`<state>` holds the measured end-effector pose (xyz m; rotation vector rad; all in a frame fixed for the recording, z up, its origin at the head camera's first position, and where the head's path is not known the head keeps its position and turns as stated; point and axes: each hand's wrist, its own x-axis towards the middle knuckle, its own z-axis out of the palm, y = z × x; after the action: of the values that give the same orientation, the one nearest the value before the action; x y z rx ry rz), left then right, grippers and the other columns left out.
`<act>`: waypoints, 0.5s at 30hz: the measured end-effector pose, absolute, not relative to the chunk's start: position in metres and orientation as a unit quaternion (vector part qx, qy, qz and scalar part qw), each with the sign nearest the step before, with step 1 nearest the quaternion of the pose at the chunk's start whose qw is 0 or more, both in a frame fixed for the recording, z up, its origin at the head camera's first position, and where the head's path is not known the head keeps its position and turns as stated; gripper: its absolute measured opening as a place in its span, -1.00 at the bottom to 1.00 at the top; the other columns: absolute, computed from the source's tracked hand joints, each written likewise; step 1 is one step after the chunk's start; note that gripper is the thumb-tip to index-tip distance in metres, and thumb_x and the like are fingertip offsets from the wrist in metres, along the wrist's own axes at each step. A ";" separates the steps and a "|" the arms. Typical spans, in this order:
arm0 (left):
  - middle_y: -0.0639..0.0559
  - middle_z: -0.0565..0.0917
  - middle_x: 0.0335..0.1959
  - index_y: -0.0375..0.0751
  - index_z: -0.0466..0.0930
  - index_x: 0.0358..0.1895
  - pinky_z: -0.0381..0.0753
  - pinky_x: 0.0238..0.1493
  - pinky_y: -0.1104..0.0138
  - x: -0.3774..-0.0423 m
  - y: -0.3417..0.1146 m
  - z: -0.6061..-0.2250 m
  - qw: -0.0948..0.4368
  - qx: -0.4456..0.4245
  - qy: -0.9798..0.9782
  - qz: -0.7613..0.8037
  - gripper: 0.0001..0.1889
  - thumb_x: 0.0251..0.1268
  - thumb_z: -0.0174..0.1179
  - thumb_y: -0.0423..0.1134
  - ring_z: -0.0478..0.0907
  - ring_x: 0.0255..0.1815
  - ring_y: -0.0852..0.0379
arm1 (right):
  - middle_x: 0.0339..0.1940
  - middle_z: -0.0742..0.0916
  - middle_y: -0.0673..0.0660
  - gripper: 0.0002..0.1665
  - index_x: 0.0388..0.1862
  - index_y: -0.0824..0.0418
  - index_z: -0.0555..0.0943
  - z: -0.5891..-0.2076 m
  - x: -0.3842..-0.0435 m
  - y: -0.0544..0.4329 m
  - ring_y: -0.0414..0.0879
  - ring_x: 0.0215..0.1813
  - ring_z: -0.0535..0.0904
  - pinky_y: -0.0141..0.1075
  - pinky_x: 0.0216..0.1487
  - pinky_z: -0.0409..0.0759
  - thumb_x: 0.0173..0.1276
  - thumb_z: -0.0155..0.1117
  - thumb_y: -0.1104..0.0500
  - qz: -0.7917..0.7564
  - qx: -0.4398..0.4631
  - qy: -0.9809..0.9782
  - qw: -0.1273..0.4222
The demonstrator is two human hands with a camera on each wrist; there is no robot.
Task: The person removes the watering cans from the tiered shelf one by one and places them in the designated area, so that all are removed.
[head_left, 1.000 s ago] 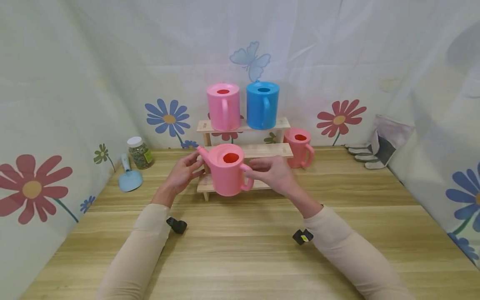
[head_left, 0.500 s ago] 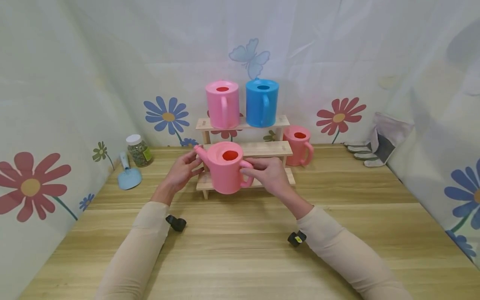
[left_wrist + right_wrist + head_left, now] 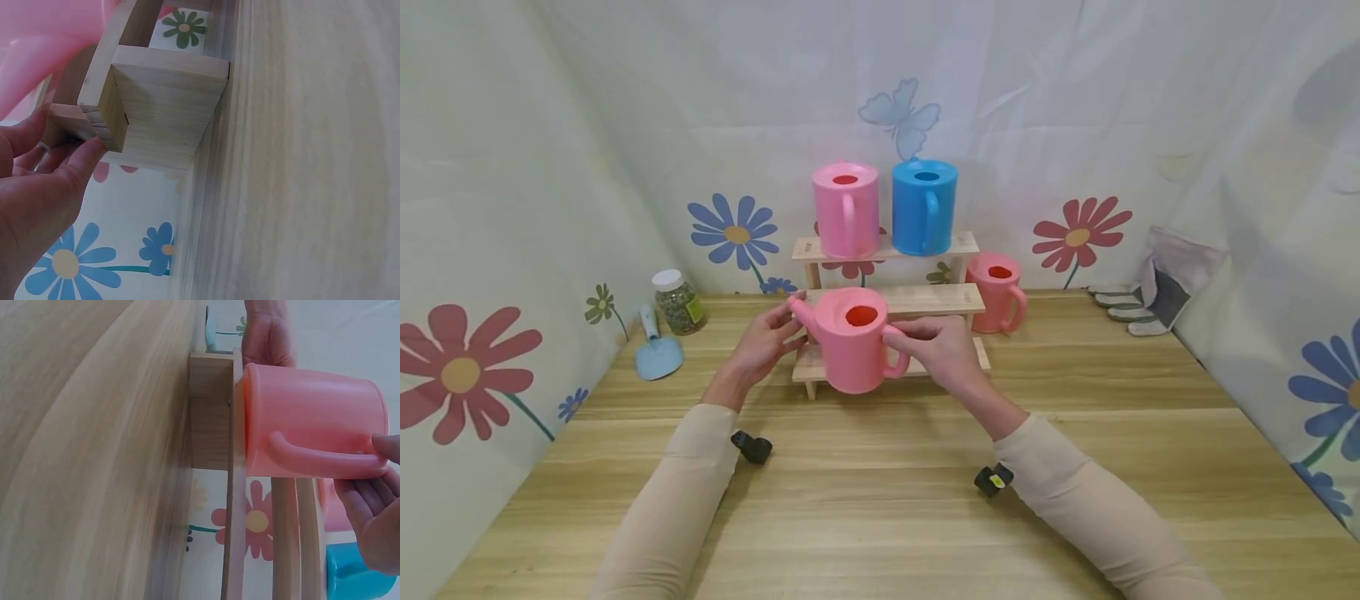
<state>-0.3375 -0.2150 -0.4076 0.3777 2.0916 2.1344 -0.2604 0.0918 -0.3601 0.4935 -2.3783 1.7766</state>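
A coral-pink watering can point(image 3: 855, 358) is upright at the front of the small wooden tiered rack point(image 3: 951, 297), spout toward the left. In the right wrist view its base is against or just above the lowest tier; contact is unclear. My right hand point(image 3: 942, 350) pinches the upper part of the can's handle point(image 3: 319, 464) between thumb and fingers. Behind the spout, my left hand point(image 3: 763, 342) reaches to the rack's left end. Its extended fingertips point(image 3: 92, 150) touch the end of the lowest tier in the left wrist view, partly hidden behind the wood.
On the top tier stand a pink watering can point(image 3: 848, 221) and a blue one point(image 3: 917, 217). Another coral can point(image 3: 996, 304) is right of the rack. A lidded jar point(image 3: 681, 308) and a light-blue scoop point(image 3: 659, 358) lie left. Gloves point(image 3: 1165, 283) rest at the far right.
My right hand has shifted slightly left along the handle. The can dipped a little in the last half second. My left hand stays almost where it was.
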 end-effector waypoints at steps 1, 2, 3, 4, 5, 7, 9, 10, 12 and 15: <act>0.03 0.04 0.62 -0.17 0.14 0.58 0.32 0.38 -0.02 -0.337 -0.215 -0.407 0.064 0.123 0.694 0.707 -0.45 0.60 -0.06 -0.33 0.10 0.56 -0.05 | -0.39 0.80 -0.02 -0.59 -0.05 0.05 0.81 -0.359 -0.260 0.092 0.00 -0.18 0.55 -0.28 -0.45 0.33 0.22 0.52 -0.14 0.588 0.163 -0.790 0.063; 0.03 0.05 0.62 -0.19 0.15 0.57 0.32 0.38 -0.01 -0.337 -0.214 -0.407 0.064 0.121 0.694 0.707 -0.46 0.60 -0.06 -0.35 0.10 0.55 -0.05 | -0.39 0.80 -0.02 -0.59 -0.05 0.04 0.81 -0.358 -0.259 0.093 0.00 -0.18 0.55 -0.27 -0.45 0.33 0.22 0.52 -0.14 0.589 0.161 -0.790 0.061; 0.04 0.06 0.62 -0.21 0.17 0.56 0.32 0.38 -0.01 -0.336 -0.214 -0.407 0.063 0.120 0.694 0.707 -0.46 0.60 -0.06 -0.36 0.11 0.55 -0.04 | -0.38 0.80 -0.02 -0.59 -0.05 0.04 0.81 -0.356 -0.258 0.094 0.00 -0.17 0.55 -0.25 -0.42 0.36 0.21 0.52 -0.15 0.589 0.158 -0.790 0.058; 0.05 0.06 0.62 -0.23 0.18 0.55 0.32 0.38 -0.01 -0.336 -0.214 -0.407 0.062 0.119 0.695 0.707 -0.47 0.59 -0.06 -0.36 0.10 0.55 -0.03 | -0.36 0.80 -0.03 -0.58 -0.05 0.03 0.81 -0.353 -0.257 0.095 -0.01 -0.15 0.56 -0.24 -0.39 0.39 0.20 0.52 -0.16 0.590 0.155 -0.791 0.055; 0.04 0.06 0.62 -0.23 0.17 0.56 0.32 0.38 -0.01 -0.336 -0.214 -0.406 0.063 0.120 0.694 0.707 -0.47 0.59 -0.06 -0.36 0.11 0.55 -0.03 | -0.34 0.80 -0.04 -0.57 -0.05 0.02 0.81 -0.350 -0.255 0.097 -0.02 -0.15 0.57 -0.23 -0.37 0.42 0.20 0.52 -0.17 0.589 0.153 -0.792 0.055; 0.01 0.05 0.62 -0.23 0.14 0.57 0.30 0.39 -0.03 -0.336 -0.213 -0.406 0.065 0.121 0.691 0.710 -0.45 0.60 -0.05 -0.35 0.11 0.55 -0.06 | -0.28 0.81 -0.07 -0.56 -0.04 0.03 0.81 -0.342 -0.251 0.100 -0.04 -0.11 0.60 -0.19 -0.28 0.52 0.19 0.53 -0.17 0.591 0.151 -0.790 0.060; -0.01 0.03 0.62 -0.20 0.10 0.58 0.28 0.40 -0.06 -0.336 -0.214 -0.407 0.065 0.124 0.690 0.711 -0.43 0.59 -0.03 -0.33 0.11 0.55 -0.07 | -0.25 0.81 -0.06 -0.57 -0.04 0.05 0.81 -0.333 -0.247 0.105 -0.06 -0.11 0.66 -0.15 -0.19 0.60 0.20 0.53 -0.15 0.592 0.154 -0.787 0.073; -0.02 0.03 0.62 -0.17 0.09 0.59 0.26 0.40 -0.08 -0.337 -0.214 -0.407 0.066 0.125 0.689 0.711 -0.41 0.59 -0.02 -0.32 0.10 0.55 -0.07 | -0.24 0.81 -0.04 -0.57 -0.03 0.07 0.80 -0.328 -0.245 0.108 -0.06 -0.12 0.69 -0.14 -0.14 0.63 0.21 0.53 -0.13 0.594 0.160 -0.784 0.081; -0.03 0.02 0.62 -0.12 0.07 0.60 0.24 0.41 -0.08 -0.337 -0.214 -0.407 0.066 0.125 0.689 0.711 -0.40 0.59 -0.01 -0.31 0.10 0.55 -0.08 | -0.27 0.81 0.02 -0.57 -0.01 0.10 0.79 -0.317 -0.240 0.116 -0.03 -0.16 0.72 -0.13 -0.08 0.67 0.23 0.52 -0.09 0.595 0.170 -0.780 0.099; -0.05 0.02 0.62 -0.09 0.08 0.60 0.24 0.41 -0.06 -0.338 -0.215 -0.407 0.065 0.129 0.690 0.709 -0.40 0.60 -0.02 -0.31 0.08 0.56 -0.07 | -0.27 0.79 0.08 -0.55 0.01 0.14 0.78 -0.300 -0.234 0.132 0.00 -0.12 0.68 -0.17 -0.10 0.69 0.23 0.52 -0.08 0.592 0.165 -0.780 0.115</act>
<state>-0.3377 -0.2146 -0.4067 0.3880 2.0819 2.1399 -0.2337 0.1318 -0.2996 0.4823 -2.2877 1.7357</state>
